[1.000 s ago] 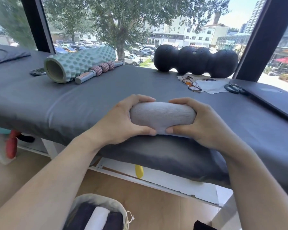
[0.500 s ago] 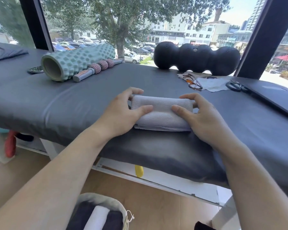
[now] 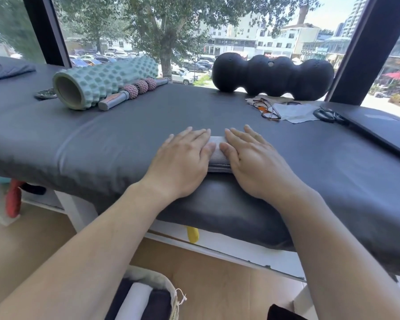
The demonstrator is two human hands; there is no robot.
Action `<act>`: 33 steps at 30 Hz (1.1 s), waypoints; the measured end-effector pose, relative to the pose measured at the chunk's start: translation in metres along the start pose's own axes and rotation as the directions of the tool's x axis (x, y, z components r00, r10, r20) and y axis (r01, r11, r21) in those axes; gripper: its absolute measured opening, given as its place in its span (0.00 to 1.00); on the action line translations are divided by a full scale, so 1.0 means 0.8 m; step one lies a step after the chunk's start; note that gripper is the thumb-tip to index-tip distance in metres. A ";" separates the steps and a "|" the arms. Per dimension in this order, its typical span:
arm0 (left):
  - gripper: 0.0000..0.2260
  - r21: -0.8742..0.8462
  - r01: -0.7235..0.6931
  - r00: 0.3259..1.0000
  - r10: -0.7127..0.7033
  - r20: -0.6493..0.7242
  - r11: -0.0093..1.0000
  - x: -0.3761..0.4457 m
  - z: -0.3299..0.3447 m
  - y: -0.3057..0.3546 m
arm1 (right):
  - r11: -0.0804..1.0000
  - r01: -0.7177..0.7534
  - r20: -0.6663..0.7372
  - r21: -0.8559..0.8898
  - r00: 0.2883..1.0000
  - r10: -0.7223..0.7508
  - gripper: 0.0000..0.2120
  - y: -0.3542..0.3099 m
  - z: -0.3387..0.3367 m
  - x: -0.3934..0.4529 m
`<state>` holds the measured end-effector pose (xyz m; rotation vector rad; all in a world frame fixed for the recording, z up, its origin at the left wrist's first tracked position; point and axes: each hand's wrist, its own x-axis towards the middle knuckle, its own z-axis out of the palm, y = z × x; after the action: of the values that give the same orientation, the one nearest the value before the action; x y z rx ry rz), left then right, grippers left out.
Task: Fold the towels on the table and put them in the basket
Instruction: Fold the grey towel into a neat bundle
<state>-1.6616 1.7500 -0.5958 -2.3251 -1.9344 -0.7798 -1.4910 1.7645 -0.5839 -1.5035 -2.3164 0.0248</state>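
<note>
Grey folded towel (image 3: 218, 153) lies on the counter (image 3: 116, 144) beneath flat left hand (image 3: 183, 158) and right hand (image 3: 252, 155), fingers straight.

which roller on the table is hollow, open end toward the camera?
The mint-green knobbly foam roller, far left: its open cardboard-coloured core faces the camera. The black lobed roller and the thin pink-beaded stick roller show no bore.

Sunlit window (image 3: 240, 31), wooden floor (image 3: 217, 285)
</note>
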 end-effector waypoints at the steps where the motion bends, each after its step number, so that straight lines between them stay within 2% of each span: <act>1: 0.23 0.004 0.008 1.000 -0.008 0.018 1.000 0.001 0.000 0.000 | 1.000 -0.001 0.015 0.009 1.000 0.001 0.27 0.001 0.001 0.001; 14: 0.27 0.077 0.075 0.993 -0.081 0.082 0.994 -0.003 0.013 -0.002 | 0.999 -0.041 0.124 0.007 0.991 0.040 0.29 0.008 0.013 0.003; 18: 0.27 0.076 0.089 0.991 -0.096 0.095 0.993 -0.004 0.014 0.001 | 0.999 -0.038 0.115 -0.003 0.993 0.038 0.29 0.004 0.012 -0.001; 20: 0.27 0.074 0.074 0.996 -0.078 0.049 0.995 -0.006 0.013 0.002 | 0.999 -0.035 0.095 -0.042 0.995 0.039 0.29 0.000 0.006 -0.002; 24: 0.27 0.086 0.014 0.988 0.000 -0.152 0.996 -0.007 -0.003 0.020 | 0.992 -0.016 0.000 -0.125 1.000 0.016 0.28 -0.014 -0.012 -0.003; 26: 0.28 0.075 -0.021 0.983 0.034 -0.183 0.997 -0.004 -0.013 0.031 | 0.990 0.013 -0.022 -0.144 1.000 -0.017 0.27 -0.021 -0.020 -0.004; 29: 0.24 0.049 -0.024 0.987 0.031 -0.156 0.999 -0.004 -0.015 0.032 | 0.989 0.060 -0.008 -0.137 0.998 -0.062 0.26 -0.026 -0.021 -0.007; 33: 0.23 0.051 -0.006 0.999 0.008 -0.042 0.999 -0.013 0.002 0.017 | 0.992 0.077 0.029 -0.102 0.997 -0.075 0.26 -0.025 -0.003 -0.013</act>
<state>-1.6492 1.7381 -0.5972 -2.2665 -1.9050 -0.7632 -1.5041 1.7465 -0.5805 -1.4694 -2.4267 -0.0982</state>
